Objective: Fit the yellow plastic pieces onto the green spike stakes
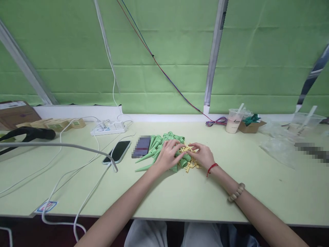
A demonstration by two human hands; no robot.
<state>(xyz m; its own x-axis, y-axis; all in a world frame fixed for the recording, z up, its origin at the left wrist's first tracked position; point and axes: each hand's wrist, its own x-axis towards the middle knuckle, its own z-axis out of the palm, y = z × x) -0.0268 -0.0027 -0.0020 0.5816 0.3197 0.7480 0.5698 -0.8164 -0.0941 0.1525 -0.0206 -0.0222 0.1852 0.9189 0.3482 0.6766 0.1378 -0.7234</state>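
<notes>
A heap of green cone-shaped pieces (145, 157) lies on the pale green table, with small yellow pieces (189, 168) at its right side. My left hand (168, 154) rests over the green pieces, its fingers curved around a green piece (185, 157) near the yellow ones. From the right, my right hand (203, 155) reaches to the yellow pieces, thumb and forefinger close together near the left fingertips. Whatever lies between those right fingertips is too small to make out. A red string is around my right wrist.
Left of the heap are a dark pixelated item (141, 146), a phone (120, 151), white cables (84, 164) and a power strip (109, 128). A drink cup (233, 121), small cardboard box (250, 127) and plastic bags (277, 147) stand or lie to the right.
</notes>
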